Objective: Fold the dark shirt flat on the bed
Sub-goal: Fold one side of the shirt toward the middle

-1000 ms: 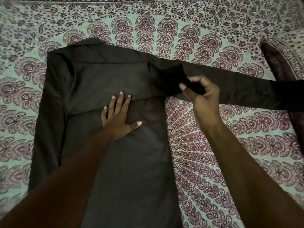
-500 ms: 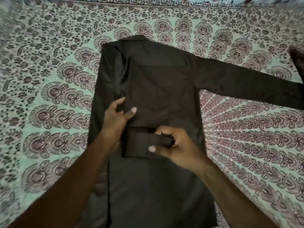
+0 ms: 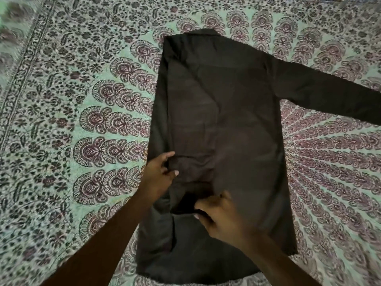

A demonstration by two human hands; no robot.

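Laying the folded sleeve (image 3: 191, 168) straight down the dark long-sleeved cloth shirt (image 3: 237, 112), which lay flat at the frame's centre on the paisley-printed bed (image 3: 82, 100), called for even tension. The left hand (image 3: 160, 174) pinched the sleeve's edge. The right hand (image 3: 222, 215) had its grip curled round the cuff end. Smoothing wrinkles before release seemed wise.

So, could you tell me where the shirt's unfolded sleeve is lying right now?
In the head view, the unfolded sleeve stretches from the dark shirt's upper right across the patterned bedspread, running off the frame's right edge.
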